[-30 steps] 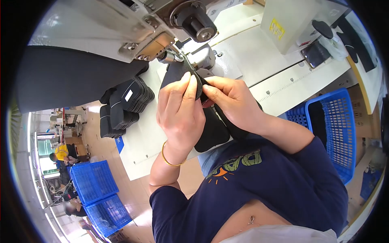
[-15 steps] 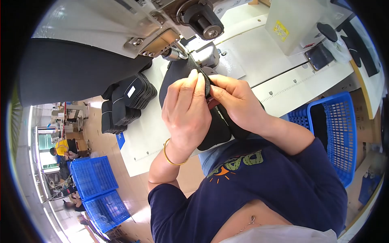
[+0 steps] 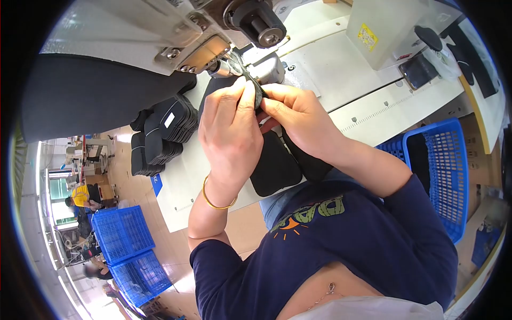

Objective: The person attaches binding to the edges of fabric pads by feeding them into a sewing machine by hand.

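Between my two hands is a black fabric piece (image 3: 276, 165) with a grey, fuzzy edge, lying partly on the white table and hanging toward my lap. My left hand (image 3: 230, 130), wearing a gold bangle, pinches the edge just in front of the sewing machine (image 3: 213, 56). Close beside it, my right hand (image 3: 301, 114) pinches the same edge between thumb and finger. The far end of the edge runs up to the machine's metal parts under its head. My hands cover the middle of the fabric.
Stacked black fabric pieces (image 3: 168, 128) stand on the table's left, near a large black sheet (image 3: 101, 98). A phone (image 3: 418, 72) lies at the far right. Blue baskets (image 3: 461, 181) stand right of me and on the floor at left (image 3: 125, 229). Other people sit farther off.
Both hands have shifted slightly up and left with the fabric, toward the machine. More of the edge's grey side now shows near the machine. Both pinches stay closed.
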Tool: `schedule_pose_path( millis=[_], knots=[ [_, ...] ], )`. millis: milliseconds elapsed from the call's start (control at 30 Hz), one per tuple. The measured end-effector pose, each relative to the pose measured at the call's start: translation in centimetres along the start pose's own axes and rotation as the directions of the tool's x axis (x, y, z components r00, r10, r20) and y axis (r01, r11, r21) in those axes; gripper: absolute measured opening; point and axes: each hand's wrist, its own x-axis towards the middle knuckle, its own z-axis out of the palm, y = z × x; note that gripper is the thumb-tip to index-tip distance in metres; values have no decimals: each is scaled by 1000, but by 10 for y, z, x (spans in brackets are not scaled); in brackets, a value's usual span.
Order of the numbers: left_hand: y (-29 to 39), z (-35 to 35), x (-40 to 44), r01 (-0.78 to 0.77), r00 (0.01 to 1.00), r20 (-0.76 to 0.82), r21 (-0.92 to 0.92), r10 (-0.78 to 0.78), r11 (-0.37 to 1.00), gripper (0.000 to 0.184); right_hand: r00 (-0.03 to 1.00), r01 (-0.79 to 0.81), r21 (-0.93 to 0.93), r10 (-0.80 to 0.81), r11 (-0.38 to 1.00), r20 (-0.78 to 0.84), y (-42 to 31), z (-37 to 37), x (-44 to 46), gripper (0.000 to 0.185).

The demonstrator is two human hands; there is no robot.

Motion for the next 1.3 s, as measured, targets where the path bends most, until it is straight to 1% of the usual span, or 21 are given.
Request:
schedule_pose_path(
  millis=[67, 167, 267, 400, 500, 600, 700, 800, 900, 1000, 1100, 1200, 1300],
  knots=[
    [-3, 2, 1, -6, 1000, -7, -6, 6, 1000, 35, 1000, 0, 15, 0, 1000, 8, 3, 0, 4, 22],
    [-4, 1, 3, 47, 999, 3, -37, -47, 998, 35, 1000, -25, 53, 25, 998, 2, 4, 1, 6, 22],
    [-9, 4, 2, 11, 1000, -18, -12, -11, 1000, 30, 1000, -21, 77, 22, 997, -11, 4, 4, 5, 21],
    [-5, 2, -1, -23, 999, -37, 8, 23, 1000, 28, 1000, -16, 120, 17, 993, -12, 7, 5, 2, 22],
    [-4, 4, -9, -15, 995, -95, -40, 12, 999, 28, 1000, -10, 158, 12, 987, -14, 10, 6, -2, 22],
    [-3, 5, -9, -13, 994, -112, -66, 6, 998, 27, 999, 37, 148, -34, 988, -26, 17, 7, -2, 23],
    [-3, 5, -9, -13, 996, -93, -54, 8, 998, 28, 999, 47, 144, -45, 989, -21, 18, 8, -2, 23],
    [-3, 5, -8, -39, 994, -106, -43, 34, 998, 32, 1000, 19, 109, -19, 994, -4, 10, 8, -4, 23],
    [-4, 1, -7, -59, 995, -86, -25, 57, 998, 34, 999, -23, 198, 27, 980, -20, 9, 12, -6, 24],
    [-11, 1, -9, -96, 992, -82, -15, 94, 995, 36, 1000, -29, 241, 26, 970, 15, 9, 15, -8, 27],
    [-17, -2, -7, -127, 991, -51, -21, 126, 992, 37, 1000, -23, 282, 21, 959, 10, 10, 18, -8, 28],
    [-20, -2, -5, -136, 990, -46, -16, 135, 991, 39, 998, -58, 322, 56, 945, 16, 7, 21, -7, 29],
    [-27, -2, -3, -158, 987, -37, -21, 157, 987, 40, 998, -51, 330, 36, 943, 53, 13, 22, -3, 33]
  ],
)
